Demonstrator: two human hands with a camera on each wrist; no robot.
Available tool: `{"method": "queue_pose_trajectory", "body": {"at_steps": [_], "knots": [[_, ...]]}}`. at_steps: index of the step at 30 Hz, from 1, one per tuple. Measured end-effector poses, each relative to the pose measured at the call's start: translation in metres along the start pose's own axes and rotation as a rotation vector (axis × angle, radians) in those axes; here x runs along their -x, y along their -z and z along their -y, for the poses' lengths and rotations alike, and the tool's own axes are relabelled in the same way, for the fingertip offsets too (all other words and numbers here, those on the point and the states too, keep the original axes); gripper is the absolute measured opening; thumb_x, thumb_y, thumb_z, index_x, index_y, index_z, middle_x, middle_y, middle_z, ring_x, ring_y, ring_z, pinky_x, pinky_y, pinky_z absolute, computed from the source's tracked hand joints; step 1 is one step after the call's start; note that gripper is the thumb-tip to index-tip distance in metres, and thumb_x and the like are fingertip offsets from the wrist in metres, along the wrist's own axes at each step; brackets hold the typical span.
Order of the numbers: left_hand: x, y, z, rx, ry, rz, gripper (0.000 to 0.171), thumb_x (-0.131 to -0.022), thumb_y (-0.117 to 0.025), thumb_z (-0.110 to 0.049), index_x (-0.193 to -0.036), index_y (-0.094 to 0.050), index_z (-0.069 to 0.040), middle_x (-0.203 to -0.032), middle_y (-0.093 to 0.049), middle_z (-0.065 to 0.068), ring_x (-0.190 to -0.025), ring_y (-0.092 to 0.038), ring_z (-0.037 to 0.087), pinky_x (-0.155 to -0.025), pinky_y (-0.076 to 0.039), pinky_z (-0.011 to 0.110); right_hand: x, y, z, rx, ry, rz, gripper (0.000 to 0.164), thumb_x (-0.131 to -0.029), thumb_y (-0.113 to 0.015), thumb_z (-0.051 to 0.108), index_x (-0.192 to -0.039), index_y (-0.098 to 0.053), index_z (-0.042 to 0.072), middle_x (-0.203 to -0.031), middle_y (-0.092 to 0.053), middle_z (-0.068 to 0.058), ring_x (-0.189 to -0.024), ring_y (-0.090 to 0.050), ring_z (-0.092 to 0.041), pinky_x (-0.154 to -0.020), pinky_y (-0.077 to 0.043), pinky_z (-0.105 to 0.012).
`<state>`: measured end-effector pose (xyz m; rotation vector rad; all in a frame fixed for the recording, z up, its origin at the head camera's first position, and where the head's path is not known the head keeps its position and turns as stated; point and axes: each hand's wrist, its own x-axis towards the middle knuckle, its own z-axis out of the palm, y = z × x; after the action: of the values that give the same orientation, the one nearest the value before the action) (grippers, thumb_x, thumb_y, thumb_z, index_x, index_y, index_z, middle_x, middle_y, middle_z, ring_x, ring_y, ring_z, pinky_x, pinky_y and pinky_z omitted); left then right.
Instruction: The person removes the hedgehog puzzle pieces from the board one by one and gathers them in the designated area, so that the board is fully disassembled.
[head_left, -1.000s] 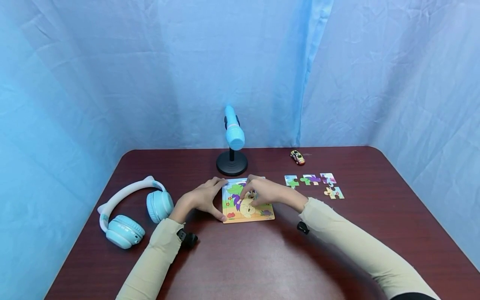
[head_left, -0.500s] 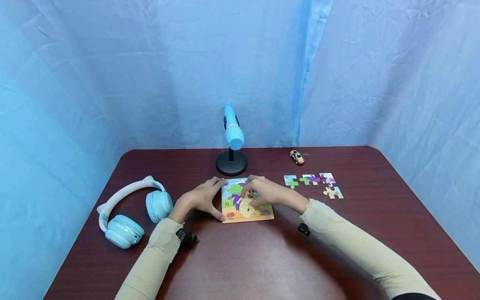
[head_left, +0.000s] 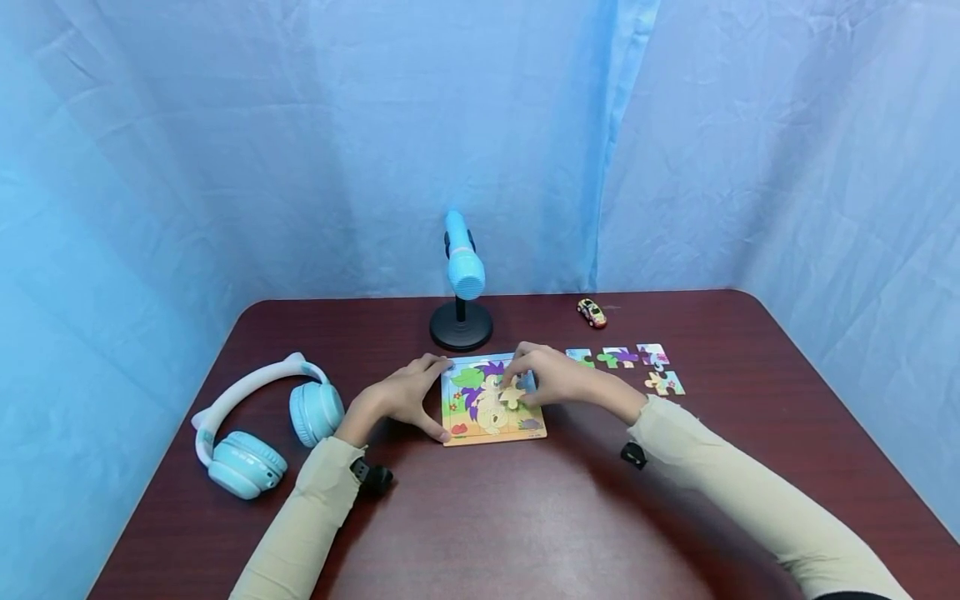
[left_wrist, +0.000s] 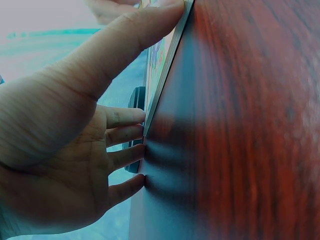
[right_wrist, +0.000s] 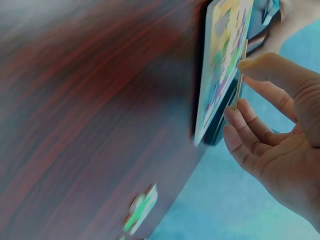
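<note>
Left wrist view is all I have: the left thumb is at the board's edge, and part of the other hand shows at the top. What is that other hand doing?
Observer: The right hand pinches a piece between thumb and fingers.
Operator: Is it seated?
Observer: No. In the right wrist view, a gap shows between its end by the fingertips and the board.
Operator: Any others lying loose?
Observer: Yes, at least four loose pieces lie on the table, to the right of the board.
</note>
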<state>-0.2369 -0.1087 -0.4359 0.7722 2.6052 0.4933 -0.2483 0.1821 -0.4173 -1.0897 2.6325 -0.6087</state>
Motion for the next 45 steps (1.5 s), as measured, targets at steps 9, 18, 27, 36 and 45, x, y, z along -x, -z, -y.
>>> {"method": "queue_pose_trajectory", "body": {"at_steps": [9,18,27,36,45], "knots": [[0.001,-0.001,0.003,-0.015,0.003,0.009,0.121,-0.073,-0.088,-0.056,-0.163,-0.022,-0.008,-0.162,-0.029,0.017,-0.144,-0.038,0.035,-0.117,-0.039,0.053,0.044,0.019,-0.032,0.05,0.007,-0.024,0.025,-0.082,-0.079,0.005,-0.106,-0.079,0.012,-0.108,-0.064,-0.006,-0.095,-0.06,-0.023,-0.074,-0.052,-0.03],[0.001,-0.002,0.005,-0.01,0.004,0.003,0.121,-0.073,-0.088,-0.056,-0.162,-0.022,-0.007,-0.161,-0.03,0.018,-0.143,-0.039,0.036,-0.116,-0.04,0.054,0.084,0.033,-0.059,0.099,-0.004,-0.026,0.027,-0.079,-0.078,0.0,-0.104,-0.078,0.011,-0.104,-0.065,-0.003,-0.094,-0.06,-0.023,-0.072,-0.051,-0.03],[0.003,-0.002,0.004,0.002,0.013,-0.005,0.122,-0.072,-0.088,-0.056,-0.162,-0.022,-0.007,-0.161,-0.03,0.017,-0.144,-0.039,0.035,-0.117,-0.038,0.053,0.107,0.043,-0.078,0.1,-0.014,-0.025,0.028,-0.078,-0.077,-0.001,-0.103,-0.077,0.012,-0.106,-0.066,-0.002,-0.096,-0.06,-0.022,-0.075,-0.052,-0.033],[0.005,-0.001,0.002,0.006,0.01,-0.003,0.12,-0.073,-0.088,-0.055,-0.162,-0.023,-0.007,-0.161,-0.031,0.017,-0.143,-0.039,0.034,-0.117,-0.039,0.053,0.115,0.043,-0.096,0.102,-0.05,-0.033,0.029,-0.078,-0.078,-0.001,-0.103,-0.078,0.013,-0.103,-0.065,-0.003,-0.092,-0.061,-0.022,-0.075,-0.055,-0.039],[0.006,-0.001,0.002,0.013,0.007,-0.006,0.121,-0.073,-0.088,-0.055,-0.162,-0.023,-0.007,-0.161,-0.031,0.017,-0.142,-0.04,0.035,-0.117,-0.039,0.054,0.118,0.039,-0.104,0.098,-0.048,-0.064,0.03,-0.076,-0.079,-0.002,-0.101,-0.078,0.013,-0.105,-0.067,-0.003,-0.096,-0.062,-0.025,-0.076,-0.056,-0.042]]}}
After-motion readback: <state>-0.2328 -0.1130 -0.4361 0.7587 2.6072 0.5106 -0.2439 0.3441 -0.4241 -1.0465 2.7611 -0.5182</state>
